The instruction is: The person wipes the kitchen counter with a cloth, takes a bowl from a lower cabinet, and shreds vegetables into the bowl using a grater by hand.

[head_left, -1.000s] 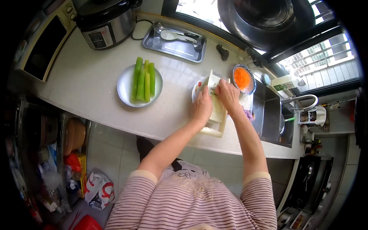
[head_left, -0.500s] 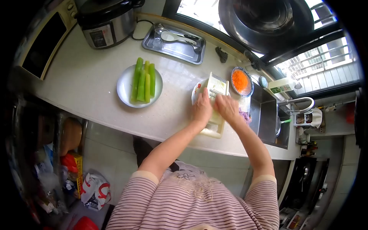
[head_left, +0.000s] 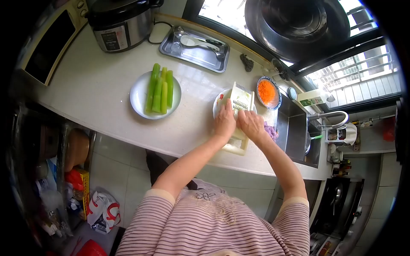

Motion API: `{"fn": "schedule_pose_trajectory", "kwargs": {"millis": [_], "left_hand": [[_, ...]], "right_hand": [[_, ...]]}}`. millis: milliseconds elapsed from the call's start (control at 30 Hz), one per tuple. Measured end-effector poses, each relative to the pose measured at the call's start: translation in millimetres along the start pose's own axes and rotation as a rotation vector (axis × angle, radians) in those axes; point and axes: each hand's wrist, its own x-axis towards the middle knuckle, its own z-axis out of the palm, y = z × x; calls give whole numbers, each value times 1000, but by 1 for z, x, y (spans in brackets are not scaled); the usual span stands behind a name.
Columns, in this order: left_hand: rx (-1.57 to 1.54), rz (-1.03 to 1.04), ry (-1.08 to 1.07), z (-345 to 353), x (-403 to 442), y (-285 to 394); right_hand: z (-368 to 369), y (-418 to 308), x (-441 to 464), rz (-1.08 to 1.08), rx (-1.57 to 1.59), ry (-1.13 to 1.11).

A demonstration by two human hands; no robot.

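A cream grater [head_left: 242, 94] leans over a white patterned plate [head_left: 217, 102] near the counter's front edge. My left hand [head_left: 225, 122] is closed around the grater's left side. On the grater's face, my right hand [head_left: 251, 123] is closed with the fingers bent down; whatever lies under them is hidden. Shredded orange food fills part of a blue-rimmed bowl [head_left: 269, 93] to the right. Beside my right wrist lies something purple [head_left: 270, 130]. Several green stalks [head_left: 159, 90] rest on a white plate [head_left: 136, 101] to the left.
Behind, a metal tray [head_left: 194, 57] holds spoons. A pressure cooker [head_left: 121, 32] and a microwave [head_left: 51, 42] stand at the back left. The sink [head_left: 294, 128] is at the right, with a bottle [head_left: 311, 98] behind it. A large wok [head_left: 299, 25] hangs by the window.
My right hand has slid down the grater toward me, uncovering more of its toothed face. My left hand keeps its place. The view has shifted slightly.
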Motion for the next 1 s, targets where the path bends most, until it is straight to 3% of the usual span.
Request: {"fn": "schedule_pose_trajectory", "kwargs": {"millis": [100, 367, 533, 633, 700, 767, 1000], "left_hand": [[-6, -15, -29, -7, 1, 4], [14, -21, -20, -1, 1, 2], [40, -24, -40, -8, 1, 6], [28, -22, -31, -7, 2, 6], [6, -46, -51, -6, 2, 4], [-1, -53, -51, -2, 0, 3], [48, -24, -50, -9, 1, 8]], "right_hand": [[18, 17, 36, 142, 7, -12], [6, -3, -2, -36, 1, 29], [22, 22, 45, 116, 7, 57], [14, 16, 38, 133, 44, -13], [9, 0, 11, 12, 23, 56], [7, -3, 3, -6, 12, -11], [16, 22, 47, 104, 16, -12]]}}
